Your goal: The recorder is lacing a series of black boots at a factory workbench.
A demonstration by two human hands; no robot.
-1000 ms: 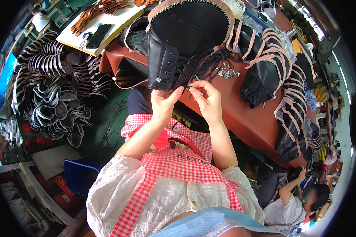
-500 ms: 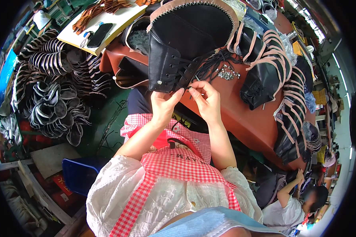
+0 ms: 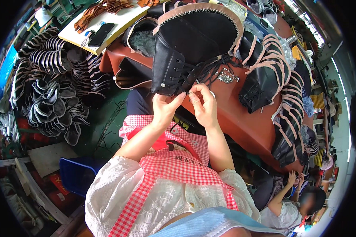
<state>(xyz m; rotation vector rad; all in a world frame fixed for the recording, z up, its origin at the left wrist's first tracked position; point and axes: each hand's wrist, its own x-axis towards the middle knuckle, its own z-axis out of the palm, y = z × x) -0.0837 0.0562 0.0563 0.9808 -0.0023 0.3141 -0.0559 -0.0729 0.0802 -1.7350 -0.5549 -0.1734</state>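
A black leather boot upper [image 3: 197, 35] with a pale zigzag-stitched edge stands in front of me, its black laces [image 3: 189, 76] crossed through the eyelets. My left hand [image 3: 164, 108] grips its lower edge, thumb on the near side and fingers hidden behind the leather. Just right of it, my right hand [image 3: 203, 106] pinches thumb to forefinger by the lower end of the lacing. What lies in that pinch is too small to make out. Small shiny metal pieces [image 3: 226, 76] lie in a pile beside loose black laces on the reddish-brown work surface [image 3: 225, 106].
Another black upper [image 3: 257, 89] lies to the right, beside a long row of pale-edged uppers [image 3: 292, 122]. Furry-lined pieces [image 3: 55, 102] are heaped at left. A phone [image 3: 102, 34] rests on a pale board [image 3: 77, 33]. Another person [image 3: 283, 213] sits at lower right.
The boot upper has shifted slightly right. My right hand has moved a little left and stays pinched. At lower right, the other person's hands have changed position.
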